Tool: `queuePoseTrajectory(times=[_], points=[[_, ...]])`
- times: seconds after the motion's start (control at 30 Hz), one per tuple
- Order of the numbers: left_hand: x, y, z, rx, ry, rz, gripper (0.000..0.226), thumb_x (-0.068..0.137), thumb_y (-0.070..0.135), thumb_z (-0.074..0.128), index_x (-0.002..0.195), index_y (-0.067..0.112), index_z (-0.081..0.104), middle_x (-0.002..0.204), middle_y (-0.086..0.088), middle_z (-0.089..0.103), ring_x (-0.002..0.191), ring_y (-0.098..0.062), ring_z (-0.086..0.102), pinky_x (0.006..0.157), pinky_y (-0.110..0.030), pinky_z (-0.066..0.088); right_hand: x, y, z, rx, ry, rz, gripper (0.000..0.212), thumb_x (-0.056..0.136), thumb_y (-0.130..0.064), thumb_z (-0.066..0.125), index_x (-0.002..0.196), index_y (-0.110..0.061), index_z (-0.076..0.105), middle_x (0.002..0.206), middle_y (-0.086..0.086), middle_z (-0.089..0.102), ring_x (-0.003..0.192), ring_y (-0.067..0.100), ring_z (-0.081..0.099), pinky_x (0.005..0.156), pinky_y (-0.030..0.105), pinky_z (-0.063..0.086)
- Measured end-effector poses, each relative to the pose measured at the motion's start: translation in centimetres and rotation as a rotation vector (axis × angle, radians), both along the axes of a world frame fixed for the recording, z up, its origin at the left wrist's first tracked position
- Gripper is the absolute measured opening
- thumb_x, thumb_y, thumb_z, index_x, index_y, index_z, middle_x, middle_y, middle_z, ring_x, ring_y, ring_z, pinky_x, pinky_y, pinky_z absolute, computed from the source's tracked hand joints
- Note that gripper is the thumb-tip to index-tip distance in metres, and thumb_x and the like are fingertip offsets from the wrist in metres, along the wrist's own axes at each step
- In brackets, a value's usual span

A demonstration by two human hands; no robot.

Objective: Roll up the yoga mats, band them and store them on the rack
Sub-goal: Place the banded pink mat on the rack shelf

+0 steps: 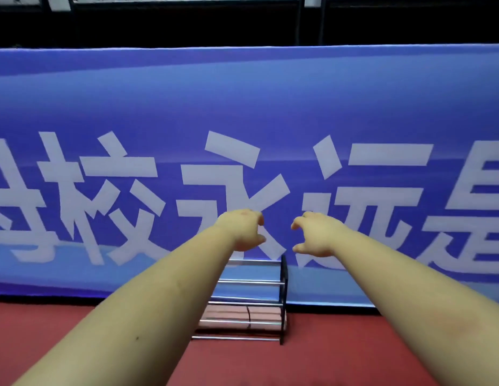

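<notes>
Already a pink rolled mat (240, 319) lies on a lower tier of the rack (283, 299), a dark band around it near its middle, though blur makes the band hard to confirm. Both arms stretch out above the rack; the left hand (244, 232) and right hand (315, 235) hang apart with fingers loosely curled, holding nothing. Such a roll is likely light, soft and springy, best gripped around its girth on both sides of the band.
</notes>
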State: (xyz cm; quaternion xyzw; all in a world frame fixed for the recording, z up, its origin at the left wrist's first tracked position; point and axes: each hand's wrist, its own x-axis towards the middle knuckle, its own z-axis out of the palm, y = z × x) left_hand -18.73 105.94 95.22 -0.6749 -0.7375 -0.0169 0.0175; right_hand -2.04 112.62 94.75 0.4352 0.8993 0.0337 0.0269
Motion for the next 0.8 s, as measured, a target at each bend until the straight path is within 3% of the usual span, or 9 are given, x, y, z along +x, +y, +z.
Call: queuePoseTrajectory(times=[0.13,0.3,0.53,0.8], points=[[-1.9,-7.8,-3.2,-0.096,0.027,-0.017,0.047,0.094,0.041,0.050,0.136,0.021,0.042,0.137,-0.002,0.047,0.122,-0.023,0.047,0.097,-0.035,0.041,-0.7,-7.8,-2.2,-0.066,-0.052,-0.058,0.056,0.089,-0.040,0.058,0.138,-0.020,0.040,0.135,0.004,0.042,0.121,0.025,0.044,0.094,0.034,0.042],[-1.7,-14.1,-3.2,-0.086,0.090,-0.003,0.044,0.094,0.037,0.049,0.133,0.019,0.045,0.134,-0.002,0.050,0.119,-0.023,0.049,0.093,-0.035,0.042,1.4,-16.0,-2.5,-0.067,-0.090,-0.054,0.054,0.089,-0.042,0.058,0.135,-0.021,0.042,0.131,0.004,0.044,0.121,0.023,0.044,0.095,0.035,0.042],[4.4,-23.5,-2.8,-0.050,0.031,-0.011,0.044,0.094,0.039,0.050,0.134,0.020,0.044,0.134,-0.003,0.048,0.119,-0.024,0.049,0.095,-0.037,0.042,5.8,-24.3,-2.3,-0.046,-0.064,-0.053,0.053,0.088,-0.041,0.059,0.135,-0.020,0.044,0.131,0.004,0.044,0.119,0.024,0.046,0.096,0.037,0.043],[12.0,-36.7,-5.4,-0.119,0.037,0.095,0.041,0.092,0.035,0.051,0.130,0.019,0.049,0.130,-0.003,0.053,0.118,-0.022,0.050,0.092,-0.034,0.043,13.4,-34.5,-6.1,-0.094,-0.082,-0.003,0.053,0.087,-0.040,0.059,0.134,-0.021,0.044,0.133,0.005,0.043,0.123,0.024,0.043,0.097,0.036,0.042]])
